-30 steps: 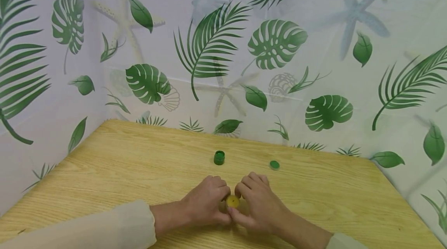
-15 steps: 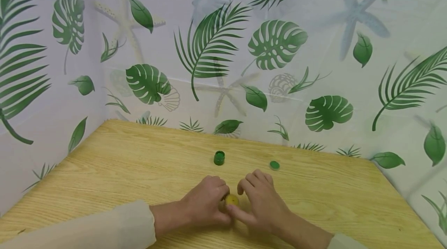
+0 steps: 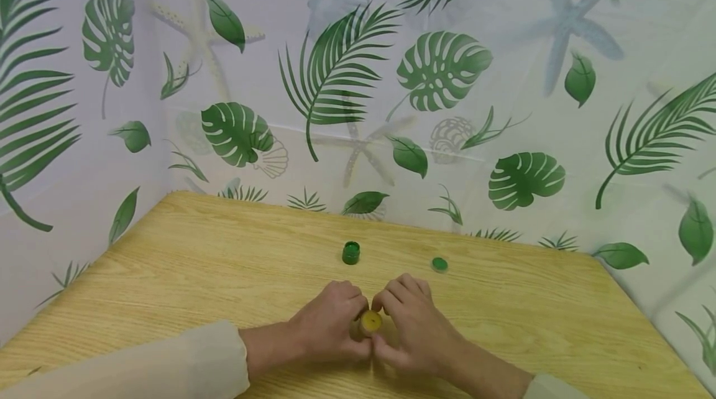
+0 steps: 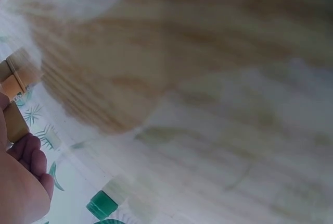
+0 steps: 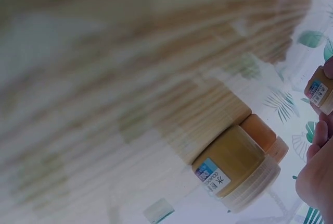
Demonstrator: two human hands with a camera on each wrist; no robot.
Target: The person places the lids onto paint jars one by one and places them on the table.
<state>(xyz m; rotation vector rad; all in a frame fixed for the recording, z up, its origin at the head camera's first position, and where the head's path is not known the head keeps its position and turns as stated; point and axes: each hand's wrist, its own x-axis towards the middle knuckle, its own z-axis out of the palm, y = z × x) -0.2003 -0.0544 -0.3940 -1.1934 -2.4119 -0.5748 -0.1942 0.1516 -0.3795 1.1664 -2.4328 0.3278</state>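
A small yellow paint jar [image 3: 371,322] stands between my two hands, its round top facing up in the head view. My left hand [image 3: 330,324] grips its left side with curled fingers and thumb. My right hand [image 3: 416,327] pinches its top from the right, the forefinger behind and the thumb in front. In the right wrist view the held jar [image 5: 318,89] shows a printed label. Beyond the hands stands an opened green paint jar [image 3: 351,253], and its green-coated lid [image 3: 439,264] lies to its right.
In the right wrist view a yellow paint jar [image 5: 231,156] with a clear lid appears large, beside an orange paint jar [image 5: 260,133]. The wooden table [image 3: 224,250] ends at a leaf-patterned cloth [image 3: 358,76] behind and on the left.
Half a second ago my right fingers were spread away from the yellow jar; now they have come back around its top. The left hand keeps its grip; the green jar and lid stay put.
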